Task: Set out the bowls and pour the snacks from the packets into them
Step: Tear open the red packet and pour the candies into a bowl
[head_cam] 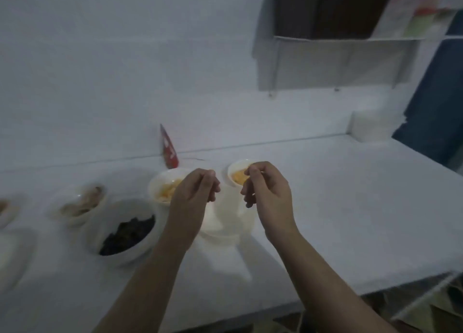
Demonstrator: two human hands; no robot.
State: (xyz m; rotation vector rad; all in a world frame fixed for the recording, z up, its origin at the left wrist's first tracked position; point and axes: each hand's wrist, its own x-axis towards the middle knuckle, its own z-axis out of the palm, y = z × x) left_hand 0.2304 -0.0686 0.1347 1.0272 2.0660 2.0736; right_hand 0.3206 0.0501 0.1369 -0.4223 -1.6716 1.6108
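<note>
Here I am pinching a blurred pale packet (pixel 229 207) between my left hand (pixel 194 194) and right hand (pixel 269 194), above the tabletop (pixel 350 207), near the bowls (pixel 125 232).

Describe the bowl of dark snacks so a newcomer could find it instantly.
Start at the white table and look to its left side, where white bowls cluster. The bowl of dark snacks sits nearest the camera, beside the left forearm; it alone holds near-black contents, while its neighbours hold pale or yellow ones.

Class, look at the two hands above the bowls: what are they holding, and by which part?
The left hand and right hand seem to pinch the top corners of a pale see-through packet, but blur leaves this uncertain.
</note>
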